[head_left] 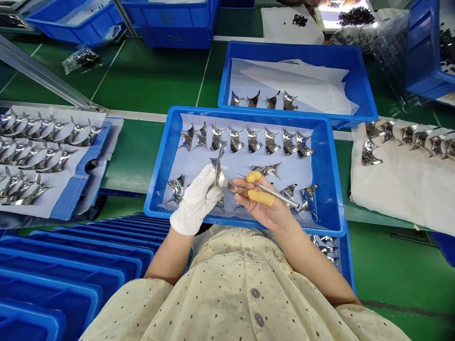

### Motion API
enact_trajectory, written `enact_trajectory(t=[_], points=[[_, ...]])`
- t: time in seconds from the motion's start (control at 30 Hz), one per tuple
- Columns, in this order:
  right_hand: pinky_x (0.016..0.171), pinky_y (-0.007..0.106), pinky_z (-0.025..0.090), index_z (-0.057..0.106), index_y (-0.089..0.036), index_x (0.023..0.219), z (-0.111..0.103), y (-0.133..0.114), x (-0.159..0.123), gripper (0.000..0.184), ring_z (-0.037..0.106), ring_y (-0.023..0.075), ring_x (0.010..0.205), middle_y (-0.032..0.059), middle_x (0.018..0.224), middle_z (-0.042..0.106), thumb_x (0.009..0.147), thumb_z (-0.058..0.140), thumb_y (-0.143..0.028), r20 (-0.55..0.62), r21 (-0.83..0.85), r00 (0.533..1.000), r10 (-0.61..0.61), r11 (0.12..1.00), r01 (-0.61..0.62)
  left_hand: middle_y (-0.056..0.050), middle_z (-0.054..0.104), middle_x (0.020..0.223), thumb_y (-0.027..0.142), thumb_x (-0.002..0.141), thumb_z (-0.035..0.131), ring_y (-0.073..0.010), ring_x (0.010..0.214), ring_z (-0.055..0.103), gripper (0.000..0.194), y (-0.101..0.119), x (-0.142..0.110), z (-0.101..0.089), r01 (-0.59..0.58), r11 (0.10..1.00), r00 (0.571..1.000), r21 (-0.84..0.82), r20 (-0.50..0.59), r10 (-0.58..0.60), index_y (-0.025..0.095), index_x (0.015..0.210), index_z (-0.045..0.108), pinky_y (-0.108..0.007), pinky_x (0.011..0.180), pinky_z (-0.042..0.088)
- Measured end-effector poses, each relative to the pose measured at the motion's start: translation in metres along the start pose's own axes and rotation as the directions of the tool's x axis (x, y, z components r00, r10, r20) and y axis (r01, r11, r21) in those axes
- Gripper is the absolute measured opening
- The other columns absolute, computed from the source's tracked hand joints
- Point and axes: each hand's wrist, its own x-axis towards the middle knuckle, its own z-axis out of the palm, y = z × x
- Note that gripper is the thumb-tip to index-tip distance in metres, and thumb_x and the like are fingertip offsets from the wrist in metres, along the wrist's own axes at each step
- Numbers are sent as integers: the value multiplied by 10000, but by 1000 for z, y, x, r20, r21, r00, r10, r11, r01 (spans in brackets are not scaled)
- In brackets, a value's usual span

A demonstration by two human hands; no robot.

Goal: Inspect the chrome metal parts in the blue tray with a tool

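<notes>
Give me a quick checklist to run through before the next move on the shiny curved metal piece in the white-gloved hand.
Left white-gloved hand firmly holds polished curved metal piece: ok.
Right bare hand holds slender steel tool: ok.
Yellow rubber finger cots on two right-hand fingers: ok.
Tool tip in contact with the piece: cannot tell, fingers block the view.
Piece's surface free of scratches: cannot tell, glare hides it.
Row of finished-looking metal pieces lying on white paper liner in blue plastic tray: ok.
</notes>
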Motion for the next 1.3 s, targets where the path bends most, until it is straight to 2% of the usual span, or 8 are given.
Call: enact_trajectory(t=[0.23, 0.37, 0.53, 0.6, 0.7, 1.0, 1.17, 1.3], points=[[642, 246, 585, 579, -259, 888, 13, 13, 11, 479, 713, 131, 710, -27, 871, 769, 649, 974, -387, -75, -136, 995, -61, 989, 50, 35, 648, 714, 199, 949, 722, -13, 417, 385, 29, -9, 3, 0, 37, 986, 999, -160, -30, -43, 174, 961, 731, -144, 425, 388], [619, 270, 520, 505, -255, 872, 5, 4, 36, 456, 640, 127, 637, -24, 811, 716, 742, 899, -445, 28, -469, 983, -182, 866, 174, -28, 741, 978, 163, 954, 707, -26, 555, 546, 103, -1, 6, -23, -207, 964, 965, -168, -196, 173, 180, 1045, 751, -137, 496, 460], [706, 287, 409, 494, -229, 840, 2, -10, 100, 183, 616, 160, 758, 4, 857, 697, 876, 672, -212, 393, -905, 919, -22, 167, 391, -26, 747, 970, 311, 1042, 610, -50, 593, 594, 187, 23, -2, -71, -501, 841, 789, -204, -506, 348, 170, 1036, 733, -174, 527, 494], [674, 285, 313, 519, -218, 845, 8, -4, 127, 123, 580, 166, 767, 12, 867, 689, 888, 590, -127, 438, -878, 886, 152, -141, 458, -24, 755, 958, 337, 1066, 563, -59, 590, 602, 234, 29, -9, -82, -543, 814, 748, -205, -559, 358, 169, 1053, 725, -191, 533, 496], [639, 309, 221, 582, -214, 926, 20, 16, 157, 124, 557, 183, 784, 35, 923, 702, 929, 525, -104, 424, -772, 856, 295, -377, 512, -19, 767, 956, 348, 1065, 565, -63, 596, 616, 223, 33, -15, -91, -553, 808, 735, -204, -576, 358, 183, 1071, 714, -196, 547, 500], [610, 305, 208, 612, -210, 1047, 23, 17, 163, 74, 575, 197, 786, 43, 973, 723, 991, 601, -258, 344, -788, 915, 211, -465, 404, -23, 775, 949, 308, 1107, 444, -66, 592, 625, 286, 35, -13, -87, -513, 833, 751, -210, -580, 316, 175, 1054, 691, -201, 567, 525], [637, 266, 286, 554, -216, 871, -32, -44, 109, 218, 568, 169, 689, 4, 808, 678, 941, 674, -384, 142, -915, 990, -20, -385, 123, 8, 747, 851, 331, 1061, 573, -61, 550, 597, 202, 33, -9, -79, -460, 869, 808, -181, -491, 325, 178, 1087, 702, -191, 509, 497], [617, 282, 279, 552, -227, 848, -82, -83, 56, 208, 644, 218, 738, 25, 815, 720, 879, 724, -340, -57, -849, 989, -134, -515, -119, 12, 734, 831, 330, 1038, 609, -56, 559, 597, 203, 23, -1, -61, -400, 908, 850, -128, -424, 314, 169, 1081, 726, -177, 518, 514]])
